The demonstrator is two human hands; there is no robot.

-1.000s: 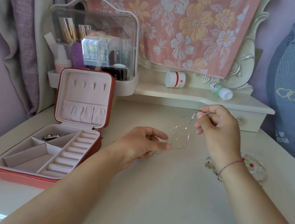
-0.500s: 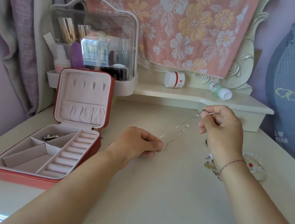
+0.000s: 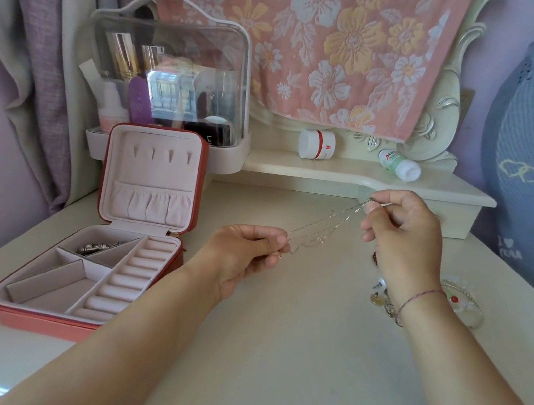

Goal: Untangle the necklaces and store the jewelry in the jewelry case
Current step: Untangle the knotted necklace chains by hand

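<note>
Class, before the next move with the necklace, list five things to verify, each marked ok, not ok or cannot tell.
1. Left hand pinches the necklace: ok.
2. Right hand pinches its other end: ok.
3. Necklace free of tangles: cannot tell, strands too fine.
4. Jewelry case open: ok.
5. Loose jewelry by the right wrist stored: not ok, lies on the table.

A cream dressing table carries an open coral jewelry case near its left edge, lid upright, with a silver piece in a rear compartment. Toward the right edge, loose rings and earrings lie just beside a clear dish. On the raised back shelf, a white jar and a small bottle lie on their sides; a clear cosmetics organiser stands at left
</note>
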